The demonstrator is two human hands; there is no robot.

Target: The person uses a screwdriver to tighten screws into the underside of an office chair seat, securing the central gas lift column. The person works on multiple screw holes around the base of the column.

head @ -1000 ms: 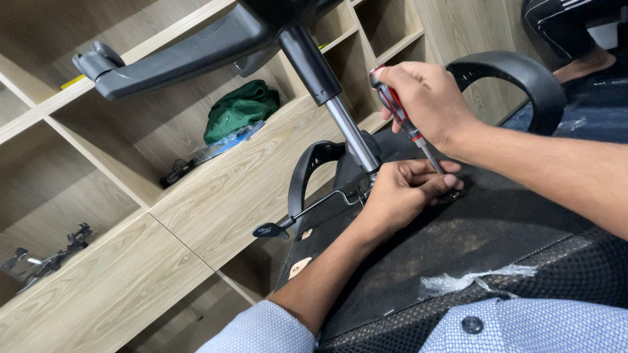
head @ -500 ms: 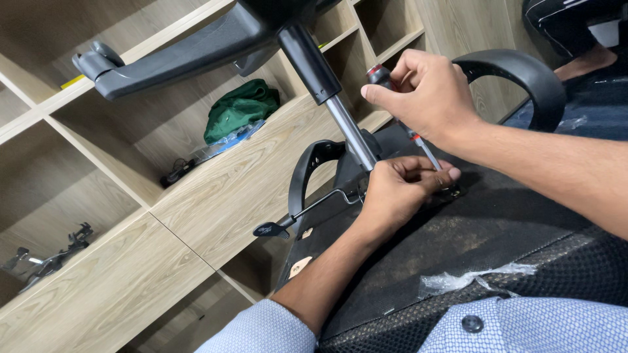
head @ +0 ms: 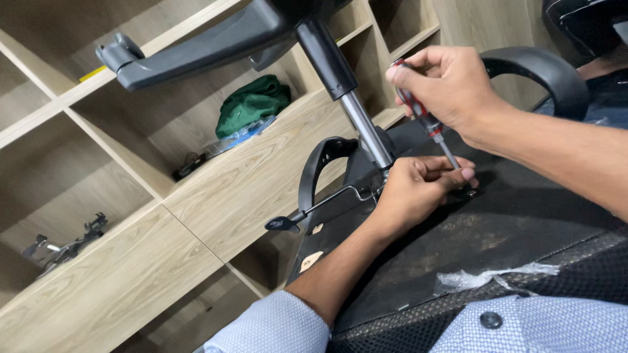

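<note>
Wood-grain shelving [head: 196,196] fills the left and back of the view, its open compartments slanting across the frame. One compartment holds a crumpled green cloth [head: 252,104] with a clear plastic bag just beside it; a lower compartment at the far left holds dark metal parts [head: 62,245].

In front of the shelving lies an overturned office chair. Its black seat underside [head: 523,222] faces up, dusty and scuffed, with a strip of clear plastic film [head: 490,278] lying on it near the mesh edge. The chair's gas column [head: 350,98], black above and bare steel below, rises from the seat mechanism toward the upper middle, where a black base leg [head: 196,49] reaches left and ends in a castor socket. A curved black armrest [head: 543,72] arches at the right, another [head: 320,163] stands beside the column, and a thin lever [head: 314,209] juts left from the mechanism.

The right hand [head: 451,85] is clenched around a screwdriver [head: 425,121] with a red and black handle, its shaft angled down to the seat underside. The left hand [head: 418,186], in a pale blue sleeve, is closed on the shaft near the tip, fingertips pinching it where it meets the seat.
</note>
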